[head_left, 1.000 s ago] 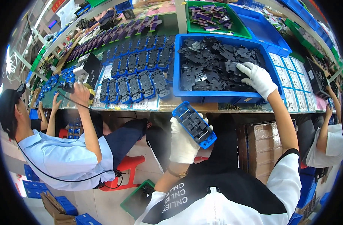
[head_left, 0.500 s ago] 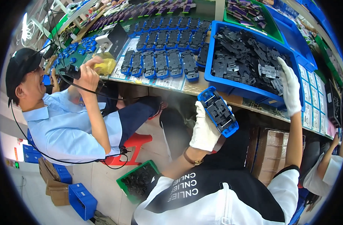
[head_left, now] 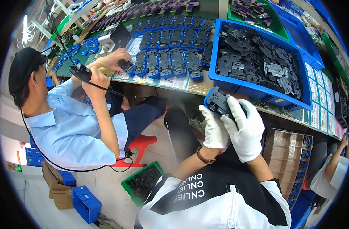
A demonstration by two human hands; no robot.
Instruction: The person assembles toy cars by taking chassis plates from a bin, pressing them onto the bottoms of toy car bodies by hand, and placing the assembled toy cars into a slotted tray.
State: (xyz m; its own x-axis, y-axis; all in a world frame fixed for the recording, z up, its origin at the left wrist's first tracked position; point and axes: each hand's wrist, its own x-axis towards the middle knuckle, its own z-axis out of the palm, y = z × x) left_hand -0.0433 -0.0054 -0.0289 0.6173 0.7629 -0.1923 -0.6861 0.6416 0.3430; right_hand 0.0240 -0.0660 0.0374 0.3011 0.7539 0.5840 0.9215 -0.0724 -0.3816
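Note:
My left hand [head_left: 214, 131], in a white glove, is closed around a blue toy car [head_left: 217, 100] held with its underside up. A black base plate now covers that underside. My right hand [head_left: 246, 129], also gloved, grips the near end of the car with fingers and thumb, hiding that end. Beyond the car stands a blue bin [head_left: 258, 93] heaped with black base plates [head_left: 250, 57]. Rows of blue toy cars with black undersides [head_left: 165, 63] lie upside down on the bench to the left.
A co-worker [head_left: 75, 122] at the left reaches one hand to the end of the car rows and holds a corded black tool [head_left: 81, 72]. A green crate [head_left: 142, 183] of black parts stands on the floor. A compartmented tray [head_left: 285, 152] is under the bench.
My right hand has come from the bin to the car, whose open interior is now covered by a black plate. The co-worker's hand has moved right to the car rows.

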